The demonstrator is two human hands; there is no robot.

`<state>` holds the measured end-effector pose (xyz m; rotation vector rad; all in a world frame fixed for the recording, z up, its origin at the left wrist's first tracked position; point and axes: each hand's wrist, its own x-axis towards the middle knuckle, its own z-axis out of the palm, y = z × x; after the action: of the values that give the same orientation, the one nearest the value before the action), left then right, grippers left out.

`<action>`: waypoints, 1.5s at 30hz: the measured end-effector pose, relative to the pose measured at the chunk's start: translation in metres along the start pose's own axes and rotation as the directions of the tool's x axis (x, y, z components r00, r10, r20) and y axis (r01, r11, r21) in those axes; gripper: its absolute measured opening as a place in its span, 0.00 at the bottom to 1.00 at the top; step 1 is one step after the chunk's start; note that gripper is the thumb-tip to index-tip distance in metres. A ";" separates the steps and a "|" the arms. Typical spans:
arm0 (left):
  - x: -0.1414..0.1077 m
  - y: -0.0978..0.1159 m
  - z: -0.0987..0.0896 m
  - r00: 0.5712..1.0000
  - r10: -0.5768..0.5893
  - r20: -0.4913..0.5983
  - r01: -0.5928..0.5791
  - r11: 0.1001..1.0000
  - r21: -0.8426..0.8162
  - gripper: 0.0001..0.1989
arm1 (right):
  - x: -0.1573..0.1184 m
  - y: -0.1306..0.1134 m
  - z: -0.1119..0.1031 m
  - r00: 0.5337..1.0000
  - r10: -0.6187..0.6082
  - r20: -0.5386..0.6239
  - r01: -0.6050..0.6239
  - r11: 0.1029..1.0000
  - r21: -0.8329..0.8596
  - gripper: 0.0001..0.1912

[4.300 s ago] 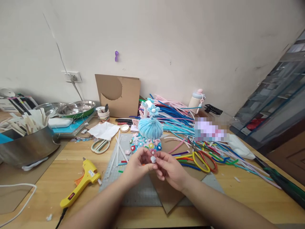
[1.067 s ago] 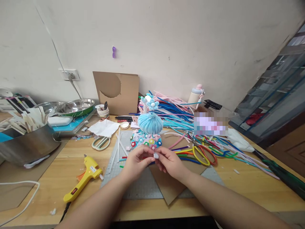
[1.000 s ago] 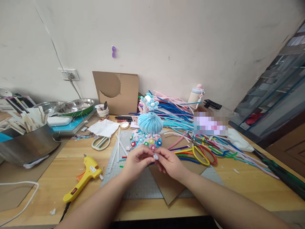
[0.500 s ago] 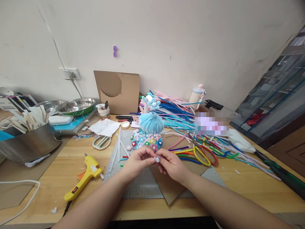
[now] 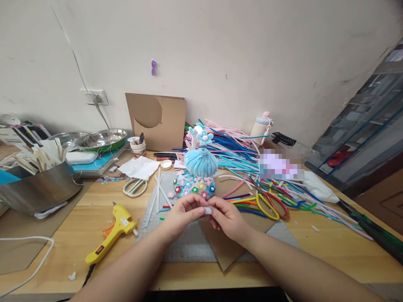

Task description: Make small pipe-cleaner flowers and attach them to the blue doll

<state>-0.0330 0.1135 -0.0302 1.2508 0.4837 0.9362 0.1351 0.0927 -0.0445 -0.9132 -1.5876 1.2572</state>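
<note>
With our left hand point(image 5: 185, 213) and right hand point(image 5: 227, 217), we pinch a small pale piece point(image 5: 208, 210) between nearly closed fingers point(image 5: 198, 213), above the grey mat point(image 5: 185, 250) on our cluttered wooden desk point(image 5: 74, 226), before an off-white wall point(image 5: 283, 54).

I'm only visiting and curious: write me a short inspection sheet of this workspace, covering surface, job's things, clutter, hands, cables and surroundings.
Surface: wooden table, with a grey mat partly under a cardboard sheet.
Job's things: small pale piece, exact shape unclear; blue model with flower-covered base beyond it.
Clutter: loose fuzzy stems, yellow glue gun, metal pot of sticks.
Hands: left hand and right hand both pinch the small pale piece.
Cables: glue gun's black cord; white cable at far left; cord at the wall socket.
Surroundings: pale wall behind; shelving at right; other people, nothing seen.
</note>
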 end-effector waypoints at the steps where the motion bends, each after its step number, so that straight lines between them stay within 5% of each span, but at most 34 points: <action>1: 0.000 0.000 0.001 1.000 0.018 0.007 -0.018 1.000 0.016 0.11 | 0.000 -0.001 0.000 1.000 -0.003 -0.019 0.003 1.000 -0.015 0.13; 4: -0.001 0.001 0.004 0.991 0.134 -0.018 -0.126 0.963 0.240 0.10 | 0.001 -0.002 0.000 0.999 0.035 -0.029 -0.035 0.999 0.019 0.14; 7: -0.004 0.004 0.004 0.960 0.281 0.009 -0.235 0.784 0.575 0.05 | 0.003 0.000 0.002 0.989 0.141 0.047 -0.147 0.974 0.172 0.14; 10: -0.006 0.005 0.003 0.950 0.308 0.046 -0.255 0.681 0.686 0.04 | 0.006 0.001 0.003 0.964 0.244 0.104 -0.265 0.909 0.321 0.15; 21: -0.004 0.012 0.005 0.955 0.277 0.105 -0.271 0.671 0.690 0.05 | 0.009 0.004 0.004 0.946 0.290 0.146 -0.324 0.825 0.463 0.13; 29: 0.001 0.004 -0.001 0.995 0.081 -0.065 -0.052 0.929 0.365 0.08 | 0.005 0.008 0.006 0.992 0.123 -0.022 -0.120 0.985 0.124 0.15; 35: 0.005 0.002 0.001 0.995 0.011 -0.096 0.002 0.991 0.130 0.14 | 0.003 0.007 0.003 0.997 0.063 -0.054 -0.058 0.994 0.098 0.15; 45: 0.003 -0.015 0.002 0.984 0.029 -0.177 0.053 0.896 0.440 0.12 | 0.001 0.008 0.004 0.999 0.014 -0.038 -0.020 0.986 -0.167 0.13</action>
<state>-0.0245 0.1142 -0.0432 1.5772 0.8853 0.9639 0.1312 0.0937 -0.0523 -1.0508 -1.6781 1.1254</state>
